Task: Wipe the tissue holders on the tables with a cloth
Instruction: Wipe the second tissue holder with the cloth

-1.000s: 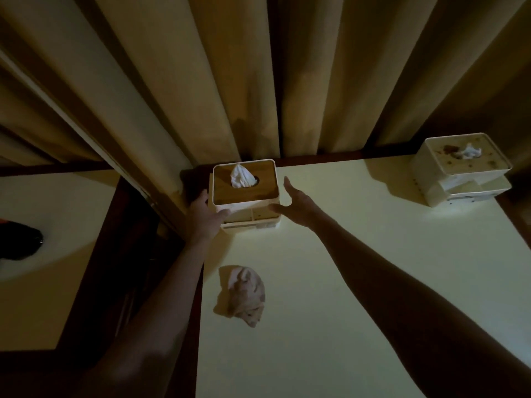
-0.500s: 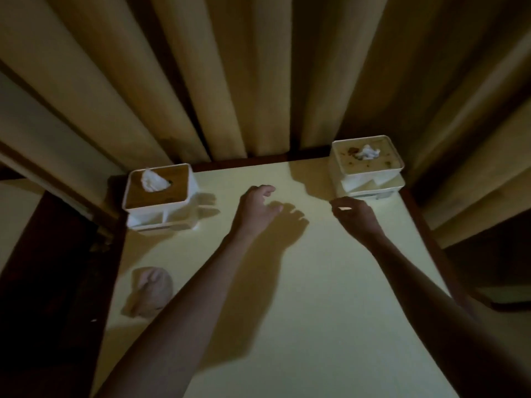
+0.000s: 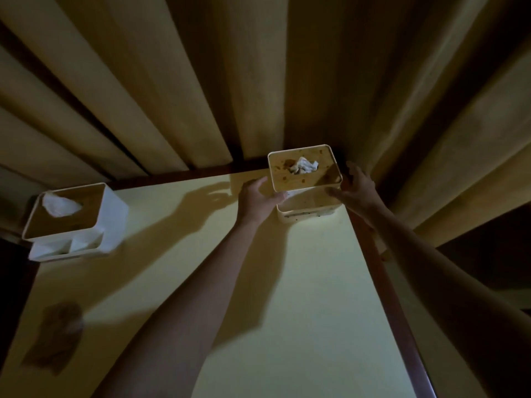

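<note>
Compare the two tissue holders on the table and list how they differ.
The right tissue holder has brown stains on its lid; the left tissue holder shows none. The left hand and right hand are at the right holder's sides; the left holder stands untouched. The right one sits at the far right corner, the left at the left edge. Both are white, with tissue poking up.

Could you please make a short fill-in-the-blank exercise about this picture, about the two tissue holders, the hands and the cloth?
1. The left hand and the right hand are on either side of the tissue holder at the far ____ corner of the table.
2. The crumpled cloth lies on the table, and ____ hand touches it.
3. The wooden lid with dark stains belongs to the holder on the ____.
4. A white ____ sticks out of the other tissue holder.

Missing words: right; neither; right; tissue
</note>
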`<action>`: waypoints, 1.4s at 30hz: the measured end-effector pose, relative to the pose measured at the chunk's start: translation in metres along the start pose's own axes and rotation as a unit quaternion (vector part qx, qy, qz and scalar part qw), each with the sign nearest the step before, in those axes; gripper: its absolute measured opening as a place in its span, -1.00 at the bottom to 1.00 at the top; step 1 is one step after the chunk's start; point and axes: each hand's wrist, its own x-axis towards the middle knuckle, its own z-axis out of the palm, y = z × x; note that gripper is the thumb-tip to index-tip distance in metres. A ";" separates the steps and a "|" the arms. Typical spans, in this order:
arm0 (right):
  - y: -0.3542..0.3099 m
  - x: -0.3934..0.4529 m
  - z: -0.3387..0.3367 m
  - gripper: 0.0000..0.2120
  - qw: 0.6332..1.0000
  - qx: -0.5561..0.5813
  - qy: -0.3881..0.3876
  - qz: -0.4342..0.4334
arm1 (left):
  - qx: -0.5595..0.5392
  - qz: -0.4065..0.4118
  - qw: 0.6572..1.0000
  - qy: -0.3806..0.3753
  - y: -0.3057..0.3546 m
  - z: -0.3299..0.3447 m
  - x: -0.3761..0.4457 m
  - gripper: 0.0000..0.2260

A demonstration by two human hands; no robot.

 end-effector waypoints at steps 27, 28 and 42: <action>-0.046 -0.144 0.090 -0.24 0.987 -0.050 0.020 -0.149 | -0.061 0.013 0.997 -0.044 -0.092 -0.112 -0.110 -0.28; -0.048 -0.164 0.101 -0.24 0.988 -0.043 0.021 -0.150 | -0.059 0.011 0.997 -0.042 -0.103 -0.125 -0.128 -0.25; -0.061 -0.317 0.216 -0.22 0.992 -0.038 0.007 -0.121 | -0.055 -0.031 0.997 -0.036 -0.216 -0.217 -0.252 -0.26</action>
